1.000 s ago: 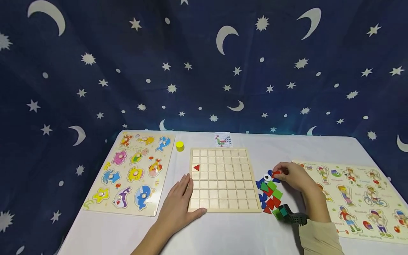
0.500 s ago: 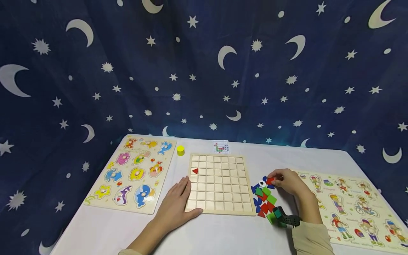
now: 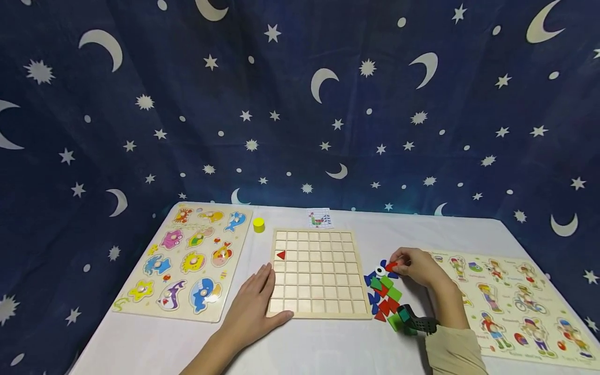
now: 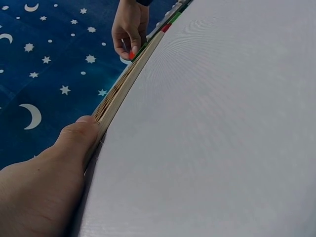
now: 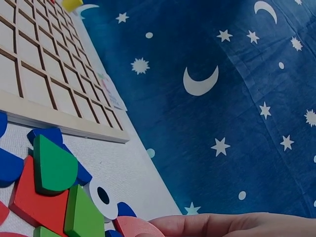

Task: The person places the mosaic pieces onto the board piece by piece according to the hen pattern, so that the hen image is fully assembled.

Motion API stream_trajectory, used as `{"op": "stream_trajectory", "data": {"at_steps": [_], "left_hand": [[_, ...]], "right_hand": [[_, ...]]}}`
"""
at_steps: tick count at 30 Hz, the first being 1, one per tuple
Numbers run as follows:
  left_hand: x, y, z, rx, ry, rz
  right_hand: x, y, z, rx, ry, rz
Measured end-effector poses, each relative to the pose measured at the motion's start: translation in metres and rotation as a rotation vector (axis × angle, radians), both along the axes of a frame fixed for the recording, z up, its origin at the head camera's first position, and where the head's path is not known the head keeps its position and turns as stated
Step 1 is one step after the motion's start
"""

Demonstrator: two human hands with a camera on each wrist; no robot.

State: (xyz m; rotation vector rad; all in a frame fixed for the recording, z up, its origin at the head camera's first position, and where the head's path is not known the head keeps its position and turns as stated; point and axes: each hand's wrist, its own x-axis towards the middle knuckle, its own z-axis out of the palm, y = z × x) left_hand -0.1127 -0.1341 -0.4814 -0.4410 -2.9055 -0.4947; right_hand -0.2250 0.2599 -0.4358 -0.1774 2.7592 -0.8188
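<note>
My left hand lies at the near left corner of a wooden grid board. Its fingers stretch along the left side, and the thumb touches the front edge. One red triangle sits in a left-column square. Right of the board, my right hand pinches a red piece with a curved edge between thumb and fingers, at the far end of a pile. In that pile are a white ring-like piece with a dark centre, a green piece with a rounded corner, and several red, blue and green pieces.
A small pattern card lies behind the board, with a yellow cylinder to its left. A sea-animal puzzle flanks the board on the left. On the right, a sports-figure puzzle lies partly under my right forearm.
The head view has shifted. The red piece in my right hand has turned from nearly edge-on to showing more of its face. My left hand and the red triangle keep their places on the board.
</note>
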Motion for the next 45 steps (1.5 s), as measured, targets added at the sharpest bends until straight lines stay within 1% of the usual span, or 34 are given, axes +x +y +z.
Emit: {"op": "stream_trajectory", "data": {"at_steps": [3, 6, 11, 15, 19, 26, 29, 33, 40, 43, 45], "left_hand": [[0.001, -0.001, 0.0, -0.003, -0.018, 0.006], [0.002, -0.002, 0.001, 0.004, -0.002, 0.009], [0.0, -0.002, 0.003, 0.012, 0.022, 0.001], [-0.001, -0.001, 0.003, 0.006, 0.006, -0.011], [0.001, 0.0, 0.005, 0.001, -0.007, -0.009], [0.002, -0.001, 0.006, -0.004, -0.003, -0.007], [0.001, -0.001, 0.005, -0.002, 0.006, -0.012], [0.0, -0.002, 0.005, 0.002, 0.003, -0.013], [0.0, -0.001, 0.003, 0.015, 0.001, -0.006], [0.001, 0.0, 0.003, 0.02, -0.003, -0.005], [0.001, 0.0, 0.003, 0.021, -0.006, -0.006]], "right_hand": [[0.0, -0.002, -0.001, -0.004, -0.016, -0.006], [-0.001, -0.003, -0.002, -0.012, -0.026, -0.013], [-0.002, -0.002, 0.0, -0.009, -0.014, 0.0], [0.001, 0.003, 0.002, 0.0, 0.001, 0.016], [0.004, 0.005, 0.006, 0.002, 0.024, 0.024], [0.003, -0.006, 0.016, -0.014, 0.119, 0.028], [0.0, -0.018, 0.019, -0.045, 0.132, 0.029], [-0.004, -0.043, 0.018, -0.086, 0.137, 0.037], [-0.01, -0.106, 0.014, -0.173, 0.2, 0.099], [-0.014, -0.132, 0.012, -0.209, 0.229, 0.1], [-0.017, -0.147, 0.011, -0.249, 0.244, 0.082]]}}
